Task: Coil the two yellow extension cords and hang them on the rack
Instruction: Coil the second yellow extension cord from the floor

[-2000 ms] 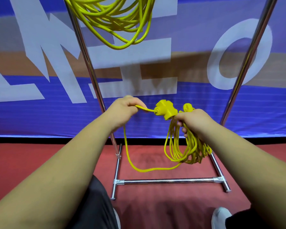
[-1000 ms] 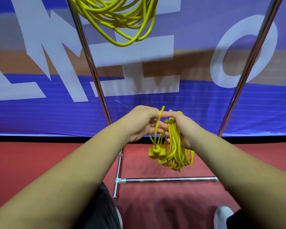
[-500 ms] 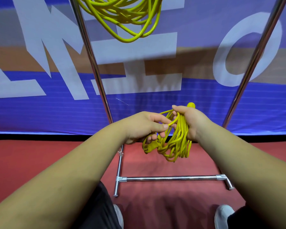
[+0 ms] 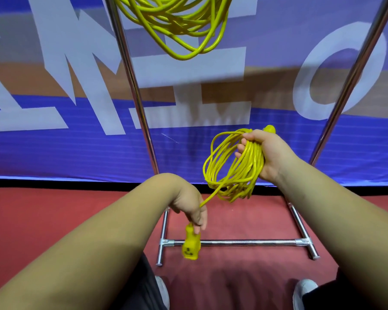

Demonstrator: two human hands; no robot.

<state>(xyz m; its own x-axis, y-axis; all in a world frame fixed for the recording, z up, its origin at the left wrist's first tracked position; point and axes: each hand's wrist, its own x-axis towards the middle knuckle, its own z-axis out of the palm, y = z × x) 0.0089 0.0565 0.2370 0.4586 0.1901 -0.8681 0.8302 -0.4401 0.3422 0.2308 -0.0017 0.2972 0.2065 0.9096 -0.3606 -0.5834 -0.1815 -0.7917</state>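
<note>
Between the two slanting uprights of the rack (image 4: 244, 242), the right hand (image 4: 267, 153) grips the coiled cord (image 4: 231, 168). Its fingers and thumb are curled round the gathered loops at one side of the bundle. The remaining loops fan out to the left and sag below the hand. A yellow plug (image 4: 269, 129) pokes up just behind the hand's top edge.

From the bottom of the coil a single loose end (image 4: 211, 195) runs down and left to the left hand (image 4: 190, 206). That hand sits lower and nearer the body, with its wrist bent and its fingers pointing down, closed round the strand. Just under the fingers dangles the yellow socket block (image 4: 190, 246). It is slightly blurred, its face is turned toward the camera, and it hangs in front of the rack's base crossbar.

Higher up, the hung cord (image 4: 177, 21) droops in thick loops close to the left upright (image 4: 132, 86). Its top is cut off by the edge of the view, so what it hangs from cannot be seen. The right upright (image 4: 349, 86) leans away to the upper right, well apart from both coils.

Behind the rack stretches a blue banner (image 4: 54, 148) with large white letters and a brown band. The rack's chrome feet stand on a red floor (image 4: 43, 220). At the bottom edge a white shoe (image 4: 302, 289) shows on the right and part of another on the left, beside dark trouser legs.
</note>
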